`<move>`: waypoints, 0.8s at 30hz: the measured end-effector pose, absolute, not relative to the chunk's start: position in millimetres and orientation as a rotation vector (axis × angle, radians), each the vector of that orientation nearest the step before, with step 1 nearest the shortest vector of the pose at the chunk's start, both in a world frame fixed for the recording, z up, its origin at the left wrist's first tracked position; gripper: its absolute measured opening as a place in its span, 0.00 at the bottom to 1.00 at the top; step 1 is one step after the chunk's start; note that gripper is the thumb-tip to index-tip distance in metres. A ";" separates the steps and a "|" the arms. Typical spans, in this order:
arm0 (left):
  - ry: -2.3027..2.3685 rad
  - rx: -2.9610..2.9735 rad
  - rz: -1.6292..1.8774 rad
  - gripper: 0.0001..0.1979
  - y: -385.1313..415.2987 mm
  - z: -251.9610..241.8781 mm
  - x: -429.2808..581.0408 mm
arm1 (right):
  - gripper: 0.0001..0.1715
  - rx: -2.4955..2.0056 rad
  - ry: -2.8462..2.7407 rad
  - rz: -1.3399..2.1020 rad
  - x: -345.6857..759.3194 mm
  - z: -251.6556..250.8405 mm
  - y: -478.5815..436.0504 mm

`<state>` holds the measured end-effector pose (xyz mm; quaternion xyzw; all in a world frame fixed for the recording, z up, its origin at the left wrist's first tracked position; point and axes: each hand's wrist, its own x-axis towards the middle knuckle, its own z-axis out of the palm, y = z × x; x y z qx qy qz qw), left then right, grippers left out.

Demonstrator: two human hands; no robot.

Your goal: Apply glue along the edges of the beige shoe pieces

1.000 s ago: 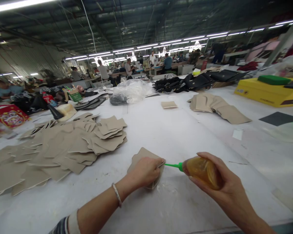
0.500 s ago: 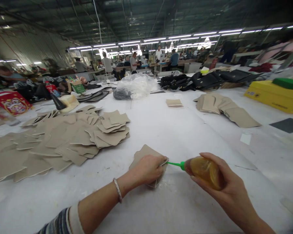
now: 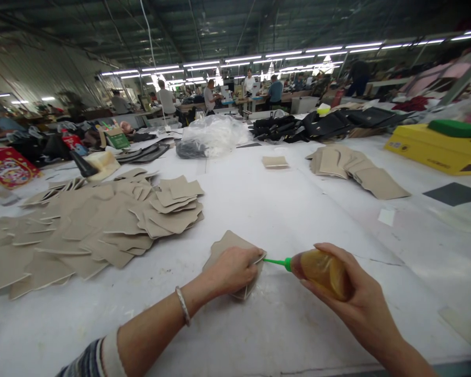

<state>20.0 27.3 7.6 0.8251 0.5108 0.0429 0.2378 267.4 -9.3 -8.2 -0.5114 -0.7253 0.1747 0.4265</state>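
My left hand (image 3: pixel 234 269) is closed on a beige leather-like piece (image 3: pixel 228 242) lying on the white table, its fingers gripping the right edge. Part of the piece is hidden beneath that hand. In my right hand (image 3: pixel 351 285) is a squeeze bottle (image 3: pixel 322 273) of amber liquid, tipped on its side. Its thin green nozzle (image 3: pixel 277 262) points left, and the tip meets the edge of the piece beside my left fingertips. Whether any liquid is coming out is too small to tell.
A wide heap of beige pieces (image 3: pixel 90 225) covers the left of the table. More are fanned out (image 3: pixel 357 167) at the right, and a small stack (image 3: pixel 275 162) sits mid-table. Farther back are a plastic bag (image 3: pixel 215 136), black bags (image 3: pixel 278 128) and a yellow box (image 3: pixel 435 149). People work beyond.
The whole view has shifted slightly, so everything appears a little farther left and higher. Both hands keep their holds, with the nozzle still at the edge of the piece.
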 end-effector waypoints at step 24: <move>1.413 2.223 0.141 0.27 22.1 10.9 18.9 | 0.27 -1.334 -1.636 0.761 269.7 -5.8 -8.2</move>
